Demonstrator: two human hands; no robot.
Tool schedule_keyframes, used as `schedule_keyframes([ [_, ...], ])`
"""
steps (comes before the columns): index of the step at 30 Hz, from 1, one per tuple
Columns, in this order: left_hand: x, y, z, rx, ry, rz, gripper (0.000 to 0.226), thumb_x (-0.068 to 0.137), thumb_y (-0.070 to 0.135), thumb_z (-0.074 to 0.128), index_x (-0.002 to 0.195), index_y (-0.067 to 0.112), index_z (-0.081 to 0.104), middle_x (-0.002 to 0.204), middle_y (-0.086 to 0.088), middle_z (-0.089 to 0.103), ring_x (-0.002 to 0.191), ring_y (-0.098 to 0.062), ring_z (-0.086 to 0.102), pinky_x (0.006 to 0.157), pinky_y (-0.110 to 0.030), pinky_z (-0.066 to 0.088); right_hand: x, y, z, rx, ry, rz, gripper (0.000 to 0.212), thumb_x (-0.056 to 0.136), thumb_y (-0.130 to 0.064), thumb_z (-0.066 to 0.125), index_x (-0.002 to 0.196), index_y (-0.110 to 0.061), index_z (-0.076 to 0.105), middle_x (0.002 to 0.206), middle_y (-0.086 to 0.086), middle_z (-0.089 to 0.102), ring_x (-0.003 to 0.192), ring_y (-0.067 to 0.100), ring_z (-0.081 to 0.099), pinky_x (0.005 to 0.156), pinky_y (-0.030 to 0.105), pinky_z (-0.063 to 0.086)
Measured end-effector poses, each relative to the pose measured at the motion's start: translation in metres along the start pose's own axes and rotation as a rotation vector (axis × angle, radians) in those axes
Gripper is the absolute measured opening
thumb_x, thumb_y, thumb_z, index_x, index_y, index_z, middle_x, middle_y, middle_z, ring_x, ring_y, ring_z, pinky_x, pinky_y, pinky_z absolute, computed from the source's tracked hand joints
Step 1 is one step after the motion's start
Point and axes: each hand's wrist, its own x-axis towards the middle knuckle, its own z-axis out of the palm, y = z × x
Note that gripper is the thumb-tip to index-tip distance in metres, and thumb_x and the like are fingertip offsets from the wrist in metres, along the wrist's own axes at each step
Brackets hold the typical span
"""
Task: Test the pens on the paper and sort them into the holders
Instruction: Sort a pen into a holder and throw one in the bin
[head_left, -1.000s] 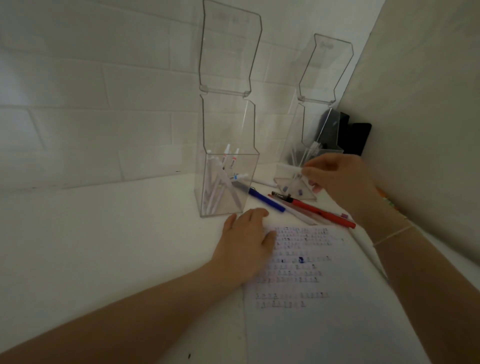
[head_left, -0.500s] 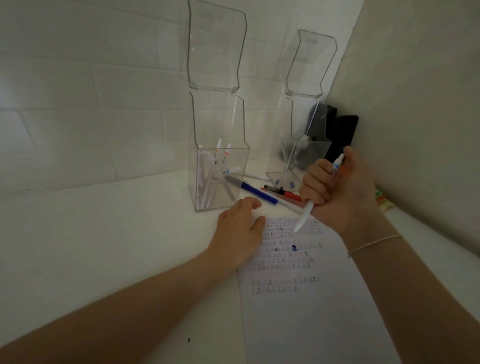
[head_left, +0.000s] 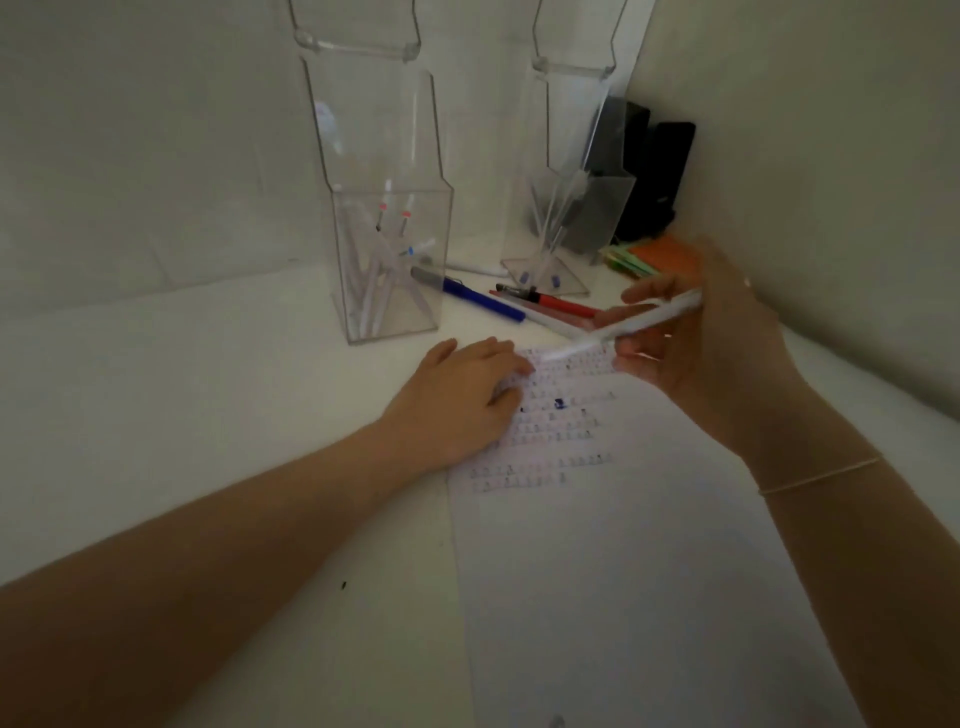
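Pen (head_left: 631, 326) crosses right hand's (head_left: 701, 353) curled fingers

A desk corner in a home or small office, judging by the stationery: beyond the left hand (head_left: 457, 395) stand two clear acrylic holders (head_left: 387, 260), a sheet of paper (head_left: 623, 571) lies under both hands, and coloured sticky notes (head_left: 649, 257) sit behind the right hand (head_left: 706, 353) against plain white walls (head_left: 156, 156).

Two clear holders (head_left: 387, 208) (head_left: 569, 208), one paper sheet (head_left: 623, 571), two hands (head_left: 457, 405) (head_left: 711, 358).
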Motion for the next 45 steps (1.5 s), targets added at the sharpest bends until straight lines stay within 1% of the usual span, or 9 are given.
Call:
schedule_keyframes([
  [3, -0.002, 0.003, 0.001, 0.021, 0.006, -0.006, 0.038, 0.097, 0.029, 0.038, 0.135, 0.027, 0.044, 0.15, 0.004, 0.033, 0.139, -0.01, 0.024, 0.116, -0.036, 0.01, -0.014, 0.008, -0.01, 0.006, -0.155, 0.02, 0.016, 0.086, -0.024, 0.061, 0.093, -0.01, 0.059, 0.096, 0.014, 0.072, 0.089, 0.028, 0.071, 0.076, 0.037, 0.059],
  [6, -0.004, 0.007, 0.004, 0.066, 0.025, 0.003, 0.039, 0.098, 0.027, 0.036, 0.136, 0.024, 0.043, 0.149, 0.0, 0.034, 0.139, -0.013, 0.025, 0.116, -0.038, 0.012, -0.017, 0.03, -0.019, -0.283, -0.083, -0.176, 0.019, 0.077, -0.01, 0.073, 0.08, -0.014, 0.055, 0.068, 0.001, 0.065, 0.06, 0.014, 0.061, 0.057, 0.023, 0.05],
  [9, -0.005, 0.008, 0.004, 0.1, 0.031, 0.013, 0.039, 0.098, 0.026, 0.035, 0.135, 0.022, 0.043, 0.148, -0.002, 0.036, 0.137, -0.014, 0.028, 0.115, -0.04, 0.016, -0.019, 0.046, -0.018, -0.241, -0.046, -0.136, 0.011, 0.088, -0.011, 0.061, 0.077, -0.011, 0.059, 0.062, 0.003, 0.065, 0.053, 0.016, 0.06, 0.052, 0.025, 0.051],
  [13, -0.004, 0.009, 0.006, 0.126, 0.031, 0.017, 0.038, 0.097, 0.026, 0.035, 0.133, 0.022, 0.044, 0.146, -0.003, 0.039, 0.135, -0.016, 0.032, 0.114, -0.042, 0.019, -0.021, 0.062, -0.014, -0.387, -0.116, -0.107, 0.016, 0.081, -0.011, 0.07, 0.067, -0.009, 0.062, 0.063, 0.007, 0.067, 0.055, 0.016, 0.063, 0.055, 0.024, 0.052],
  [19, -0.003, 0.005, 0.008, 0.122, 0.027, 0.017, 0.038, 0.096, 0.028, 0.035, 0.133, 0.024, 0.044, 0.146, -0.003, 0.039, 0.134, -0.017, 0.034, 0.114, -0.044, 0.022, -0.023, 0.076, -0.011, -0.634, 0.128, -0.282, 0.03, 0.083, -0.01, 0.066, 0.064, 0.011, 0.057, 0.049, 0.018, 0.059, 0.029, 0.005, 0.048, 0.034, 0.015, 0.039],
  [28, -0.003, 0.006, 0.007, 0.118, 0.042, 0.033, 0.044, 0.089, 0.033, 0.029, 0.128, 0.021, 0.048, 0.131, -0.002, 0.052, 0.119, -0.018, 0.048, 0.109, -0.042, 0.028, -0.024, 0.078, -0.008, -0.696, 0.122, -0.293, 0.025, 0.08, -0.004, 0.065, 0.065, 0.014, 0.056, 0.052, 0.018, 0.061, 0.03, 0.006, 0.053, 0.033, 0.015, 0.039],
  [31, -0.002, 0.005, 0.008, 0.085, 0.054, 0.051, 0.043, 0.09, 0.032, 0.03, 0.126, 0.02, 0.049, 0.123, 0.0, 0.056, 0.108, -0.015, 0.052, 0.105, -0.043, 0.032, -0.022, 0.081, -0.008, -0.761, 0.145, -0.351, 0.026, 0.079, -0.006, 0.065, 0.067, 0.015, 0.055, 0.061, 0.029, 0.06, 0.038, 0.023, 0.056, 0.033, 0.026, 0.042],
  [42, -0.001, 0.002, 0.01, 0.075, 0.088, 0.07, 0.04, 0.09, 0.031, 0.031, 0.124, 0.019, 0.05, 0.105, 0.005, 0.054, 0.084, -0.007, 0.041, 0.101, -0.043, 0.035, -0.021, 0.081, -0.01, -0.774, 0.152, -0.384, 0.027, 0.079, -0.005, 0.065, 0.066, 0.015, 0.053, 0.062, 0.032, 0.057, 0.041, 0.031, 0.052, 0.037, 0.021, 0.04],
  [45, -0.001, 0.001, 0.01, 0.069, 0.09, 0.073, 0.041, 0.09, 0.032, 0.03, 0.124, 0.019, 0.05, 0.109, 0.002, 0.057, 0.086, -0.007, 0.042, 0.101, -0.042, 0.036, -0.024, 0.08, -0.009, -0.73, 0.117, -0.346, 0.027, 0.08, -0.004, 0.065, 0.065, 0.015, 0.054, 0.056, 0.026, 0.06, 0.03, 0.009, 0.053, 0.033, 0.016, 0.04],
])
